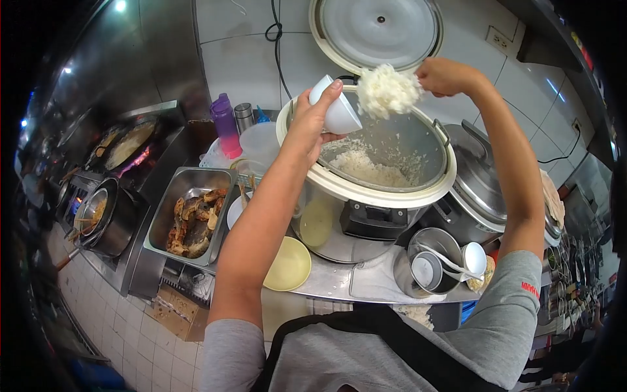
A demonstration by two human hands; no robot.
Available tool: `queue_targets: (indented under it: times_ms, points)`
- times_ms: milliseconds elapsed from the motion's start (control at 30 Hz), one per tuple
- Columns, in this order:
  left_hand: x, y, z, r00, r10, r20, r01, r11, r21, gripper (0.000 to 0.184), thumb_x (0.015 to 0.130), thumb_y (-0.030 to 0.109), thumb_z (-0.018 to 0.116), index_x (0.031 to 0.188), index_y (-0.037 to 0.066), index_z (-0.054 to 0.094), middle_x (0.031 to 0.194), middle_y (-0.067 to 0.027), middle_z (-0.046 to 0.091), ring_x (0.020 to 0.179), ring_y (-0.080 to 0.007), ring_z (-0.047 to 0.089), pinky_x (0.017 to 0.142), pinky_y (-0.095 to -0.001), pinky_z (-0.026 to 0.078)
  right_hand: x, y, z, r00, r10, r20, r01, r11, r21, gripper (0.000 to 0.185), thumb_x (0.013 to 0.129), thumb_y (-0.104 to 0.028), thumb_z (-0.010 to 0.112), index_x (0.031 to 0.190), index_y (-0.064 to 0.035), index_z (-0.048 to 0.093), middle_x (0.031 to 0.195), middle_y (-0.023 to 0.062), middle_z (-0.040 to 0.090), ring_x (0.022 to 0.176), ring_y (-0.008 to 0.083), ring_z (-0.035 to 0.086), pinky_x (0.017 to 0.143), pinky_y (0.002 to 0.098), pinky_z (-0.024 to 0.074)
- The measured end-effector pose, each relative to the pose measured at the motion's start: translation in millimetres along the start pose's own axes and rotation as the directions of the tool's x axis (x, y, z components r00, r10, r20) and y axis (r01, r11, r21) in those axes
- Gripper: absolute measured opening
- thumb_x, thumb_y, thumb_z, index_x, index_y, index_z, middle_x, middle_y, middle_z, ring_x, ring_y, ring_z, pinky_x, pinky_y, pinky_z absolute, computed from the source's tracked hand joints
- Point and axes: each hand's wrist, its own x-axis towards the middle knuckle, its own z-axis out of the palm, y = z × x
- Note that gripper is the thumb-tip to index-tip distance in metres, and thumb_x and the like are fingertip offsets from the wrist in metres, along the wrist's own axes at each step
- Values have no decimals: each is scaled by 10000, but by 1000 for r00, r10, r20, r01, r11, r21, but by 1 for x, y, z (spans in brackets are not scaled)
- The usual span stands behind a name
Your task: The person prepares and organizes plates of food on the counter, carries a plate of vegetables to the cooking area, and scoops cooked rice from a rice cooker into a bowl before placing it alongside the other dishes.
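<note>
A white bowl (341, 115), tipped on its side, is gripped in my left hand (312, 121) above the left rim of a large rice cooker (313, 171). My right hand (445, 76) is closed, raised over the back of the cooker beside a big clump of white rice (386, 91). Whatever utensil carries the clump is hidden by the rice and my fingers. More rice (367, 164) lies in the bottom of the pot, with grains stuck to its inner wall. The cooker's round lid (379, 29) stands open behind.
A metal tray of cooked pieces (157, 243) and a yellow plate (288, 264) are at the left. Right of the cooker are a lidded pot (473, 170) and a steel container with utensils (403, 271). A flame burns under a wok (130, 145) at far left.
</note>
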Motion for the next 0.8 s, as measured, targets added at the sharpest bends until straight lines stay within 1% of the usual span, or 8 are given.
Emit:
queue_targets:
  times_ms: [133,167,267,400,433,500,533,800]
  points:
    - [8,-4,-6,998,-34,49,40,992,-121,868,739,574,669,1298,32,286,1170,-198,456,1008,-354,553,738,-482,528,-5,-50,4,905,-275,-325,178,938,-298,260,842,-242,521,851,-34,676,740,145,653,680,295,634,629,407,502]
    - [8,-3,-7,998,-37,51,45,987,-153,854,744,575,663,1290,34,291,1169,-199,456,1011,-359,552,738,-489,527,-2,-58,7,906,-223,-361,110,945,-307,272,848,-265,520,859,-47,682,880,150,671,829,335,633,707,452,493]
    - [8,-4,-8,999,-29,25,34,972,-231,787,764,559,653,1255,45,316,1154,-190,466,997,-341,559,722,-490,530,7,-67,5,906,-51,-420,-103,936,-335,272,865,-281,519,860,-51,664,864,149,663,831,325,627,724,449,480]
    - [9,-3,-8,999,34,-1,-33,963,-269,769,750,541,677,1247,69,330,1117,-160,492,936,-301,580,668,-446,539,80,-43,67,978,-163,-129,70,842,-535,166,784,-125,550,847,-62,691,883,124,683,852,299,657,718,428,518]
    - [7,-3,-8,999,50,-16,-53,962,-267,769,747,541,680,1247,73,332,1114,-156,493,930,-298,581,659,-437,540,84,-56,81,989,-143,41,145,860,-489,247,789,-89,548,1008,-63,660,971,143,669,925,310,639,777,416,509]
    - [4,-2,-9,996,74,-53,-86,956,-281,793,738,531,694,1266,74,318,1122,-148,489,925,-279,579,633,-405,534,132,-47,152,847,-530,-45,530,848,-13,552,785,-66,566,1322,-123,450,1290,132,514,1212,295,467,1029,366,363]
    - [2,-2,-9,995,83,-57,-96,957,-275,807,738,526,697,1279,73,306,1127,-150,487,923,-276,578,630,-398,530,76,-104,124,939,-309,153,338,913,-228,537,786,-45,551,1310,-127,469,1351,104,462,1252,275,427,1078,368,303]
    - [2,-2,-11,981,191,-31,-192,941,-278,880,752,484,701,1344,41,222,1159,-170,471,964,-258,564,635,-362,503,97,-137,220,730,-550,405,664,710,-233,403,778,-267,559,1155,-126,587,1178,123,572,1107,305,529,951,399,394]
